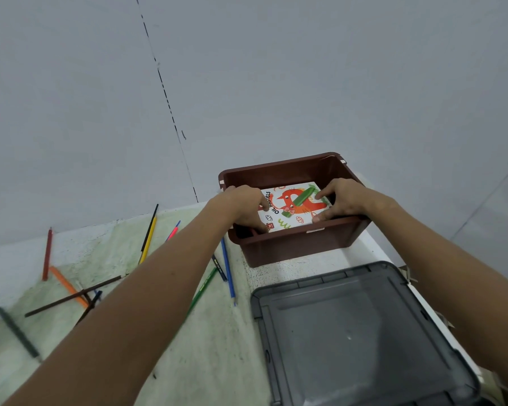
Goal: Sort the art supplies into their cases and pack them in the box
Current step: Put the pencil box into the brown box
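A brown plastic box stands at the far side of the table. Inside it lies a white oil pastels case printed with an orange cat. My left hand grips the case's left edge, fingers curled down over it. On the opposite edge my right hand holds the case between fingers and thumb. Both hands reach inside the box. Several coloured pencils lie loose on the table to the left, among them a blue pencil, an orange pencil and a yellow pencil.
A grey plastic lid lies flat near me, in front of the brown box. A dark marker rests at the far left. The table's surface is pale green and stained. A grey wall rises behind the table.
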`<state>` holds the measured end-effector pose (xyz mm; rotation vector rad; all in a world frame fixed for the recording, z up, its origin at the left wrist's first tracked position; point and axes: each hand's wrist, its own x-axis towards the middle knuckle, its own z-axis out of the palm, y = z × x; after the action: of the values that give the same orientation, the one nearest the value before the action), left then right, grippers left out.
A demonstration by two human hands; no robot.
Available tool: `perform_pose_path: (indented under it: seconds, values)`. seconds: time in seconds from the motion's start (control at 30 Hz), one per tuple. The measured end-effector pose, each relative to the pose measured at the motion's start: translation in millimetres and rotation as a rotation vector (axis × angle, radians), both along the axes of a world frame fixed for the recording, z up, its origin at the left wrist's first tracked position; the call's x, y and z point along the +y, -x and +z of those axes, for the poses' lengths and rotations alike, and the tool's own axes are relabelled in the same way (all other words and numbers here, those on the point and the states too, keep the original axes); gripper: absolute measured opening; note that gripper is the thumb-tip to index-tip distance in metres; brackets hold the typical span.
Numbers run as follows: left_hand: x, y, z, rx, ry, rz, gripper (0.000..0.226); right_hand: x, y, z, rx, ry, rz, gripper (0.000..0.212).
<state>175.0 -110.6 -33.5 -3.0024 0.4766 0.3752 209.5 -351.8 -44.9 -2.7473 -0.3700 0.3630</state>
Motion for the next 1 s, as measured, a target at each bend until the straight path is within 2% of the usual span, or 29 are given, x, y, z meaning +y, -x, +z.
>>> perform_pose_path:
  seconds: [0.13, 0.23, 0.37, 0.5, 0.63, 0.87, 1.0]
  values:
    - [6.5, 1.7, 1.8, 0.008, 0.102, 0.031, 0.073, 0.9, 7.8, 5.3, 0.034, -0.009, -0.018, 0.076]
    - [16.4, 12.6, 11.7, -0.02, 0.22, 0.054, 0.076, 10.7, 18.4, 13.6, -0.032, -0.015, -0.016, 0.074]
    - [49.6, 48.3, 31.7, -0.148, 0.388, 0.094, 0.059, 52.7, 38.7, 32.8, -0.129, -0.209, 0.07, 0.061]
    - [118.2, 100.3, 32.7, -0.217, 0.554, 0.251, 0.043, 137.4, 69.7, 43.7, -0.185, -0.453, 0.2, 0.036]
    - [209.0, 166.7, 27.7, -0.226, 0.535, 0.489, 0.039, 248.5, 99.9, 34.8, -0.099, -0.552, 0.384, 0.033]
    - [386.3, 286.1, 3.3, -0.26, 0.506, 0.86, 0.036, 442.1, 183.9, -2.7, 0.094, -0.572, 0.641, 0.035]
    - [475.4, 334.4, -16.0, -0.186, 0.422, 1.021, 0.045, 525.8, 225.4, -26.8, 0.162, -0.528, 0.637, 0.046]
